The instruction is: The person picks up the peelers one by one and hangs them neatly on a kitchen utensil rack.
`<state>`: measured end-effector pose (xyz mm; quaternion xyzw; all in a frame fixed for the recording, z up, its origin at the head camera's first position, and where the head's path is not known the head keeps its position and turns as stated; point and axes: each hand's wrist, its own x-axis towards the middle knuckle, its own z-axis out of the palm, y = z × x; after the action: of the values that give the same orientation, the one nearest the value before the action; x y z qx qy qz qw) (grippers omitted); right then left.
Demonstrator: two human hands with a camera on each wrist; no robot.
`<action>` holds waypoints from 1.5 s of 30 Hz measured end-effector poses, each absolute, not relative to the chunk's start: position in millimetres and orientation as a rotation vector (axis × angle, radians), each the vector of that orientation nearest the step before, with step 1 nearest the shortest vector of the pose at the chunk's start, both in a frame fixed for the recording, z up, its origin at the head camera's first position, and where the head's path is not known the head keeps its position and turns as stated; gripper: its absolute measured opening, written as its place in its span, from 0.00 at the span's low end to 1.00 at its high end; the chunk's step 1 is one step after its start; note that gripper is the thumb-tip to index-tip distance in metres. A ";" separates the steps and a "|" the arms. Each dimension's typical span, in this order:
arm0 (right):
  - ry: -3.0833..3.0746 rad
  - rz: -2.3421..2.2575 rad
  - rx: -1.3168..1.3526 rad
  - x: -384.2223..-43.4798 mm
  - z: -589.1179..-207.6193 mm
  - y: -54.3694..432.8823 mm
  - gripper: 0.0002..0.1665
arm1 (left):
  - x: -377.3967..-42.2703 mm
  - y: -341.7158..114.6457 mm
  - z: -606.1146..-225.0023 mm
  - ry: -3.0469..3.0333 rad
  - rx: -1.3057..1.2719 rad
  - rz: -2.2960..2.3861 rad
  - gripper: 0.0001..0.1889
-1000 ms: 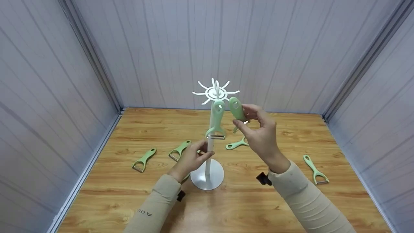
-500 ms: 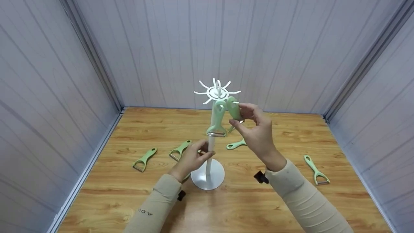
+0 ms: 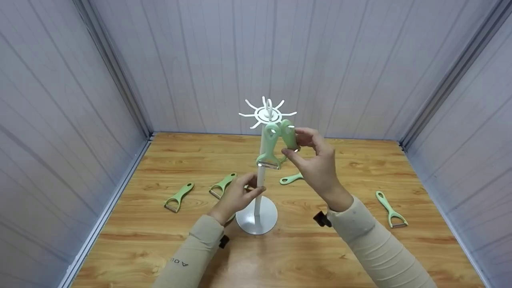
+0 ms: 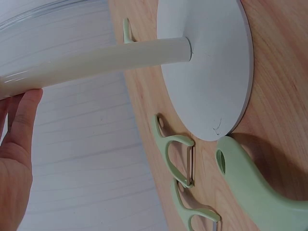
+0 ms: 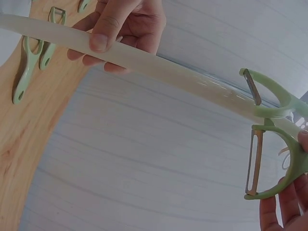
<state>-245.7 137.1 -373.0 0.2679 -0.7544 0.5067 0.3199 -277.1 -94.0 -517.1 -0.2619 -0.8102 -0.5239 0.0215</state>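
My left hand (image 3: pixel 242 194) grips the white pole of a hook stand (image 3: pixel 259 180), thumb on one side and fingers on the other. In the right wrist view that pole (image 5: pixel 168 74) runs slantwise past both hands. A light green peeler (image 3: pixel 289 136) is pinched by its handle between the thumb and fingers of my right hand (image 3: pixel 322 166). The white tip of a hook shows through its handle hole. Just left of it, a second green peeler (image 3: pixel 270 140) hangs from the front hook, blade down. In the right wrist view, the held peeler's blade (image 5: pixel 254 161) is beside the hanging one's.
Several green peelers lie on the wooden table (image 3: pixel 304 248): one at far left (image 3: pixel 179 197), another peeler (image 3: pixel 222 185) behind my left hand, one peeler (image 3: pixel 292 179) partly behind my right hand, one peeler (image 3: pixel 390 210) at right. The stand's round base (image 3: pixel 266 222) is at centre.
My right hand has moved slightly left with its peeler, and the hook tip now shows through the handle hole. My left hand stays on the pole.
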 end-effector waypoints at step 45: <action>-2.234 1.165 0.596 -278.7 -430.3 197.7 0.28 | -278.0 -94.0 -518.3 -2.480 -0.840 -1.602 0.11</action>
<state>-278.7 197.7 -430.3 0.2215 -0.8301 0.4330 0.2728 -278.0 -94.0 -518.3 -0.2735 -0.8075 -0.5215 0.0361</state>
